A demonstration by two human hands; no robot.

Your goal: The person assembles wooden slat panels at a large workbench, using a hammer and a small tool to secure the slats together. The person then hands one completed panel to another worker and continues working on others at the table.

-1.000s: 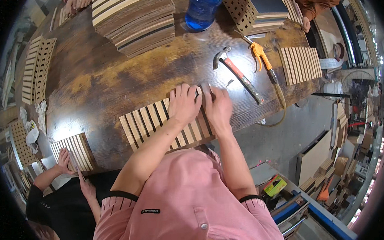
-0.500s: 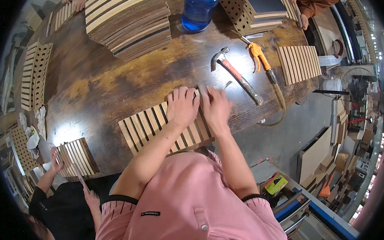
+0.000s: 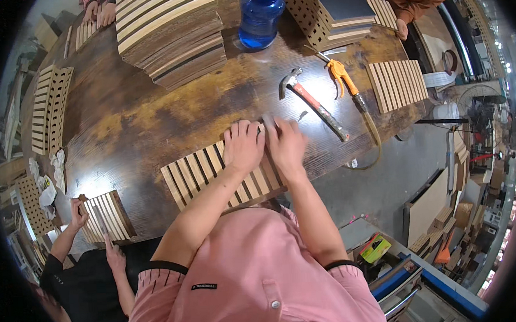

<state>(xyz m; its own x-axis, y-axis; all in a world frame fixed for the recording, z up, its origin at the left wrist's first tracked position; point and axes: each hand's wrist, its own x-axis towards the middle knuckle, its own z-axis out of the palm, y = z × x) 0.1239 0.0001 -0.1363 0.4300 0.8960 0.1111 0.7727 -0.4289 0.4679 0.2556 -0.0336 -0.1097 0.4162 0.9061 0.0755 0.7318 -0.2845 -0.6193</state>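
Observation:
A slatted wooden panel [image 3: 203,169], with pale strips and dark grooves, lies along the table's near edge. My left hand [image 3: 244,149] rests flat on its top, fingers stretched toward the far edge and holding nothing. Beside it, at the panel's right end, my right hand [image 3: 287,148] is closed and slightly blurred. A thin greyish piece [image 3: 269,123] shows at its thumb and fingertips; its kind is unclear. A claw hammer [image 3: 313,102] with a red and dark handle lies to the right of my hands.
An orange air blow gun [image 3: 342,78] with a hose lies past the hammer. Farther off stand a tall panel stack [image 3: 173,49], a blue water bottle [image 3: 258,21] and another slatted panel [image 3: 398,85]. At left, a co-worker's hand [image 3: 116,257] holds a thin strip over a panel.
My right hand shifts slightly at the panel's end, while my left stays flat on it. The view has tilted a little. The left co-worker's hands and strip have moved slightly.

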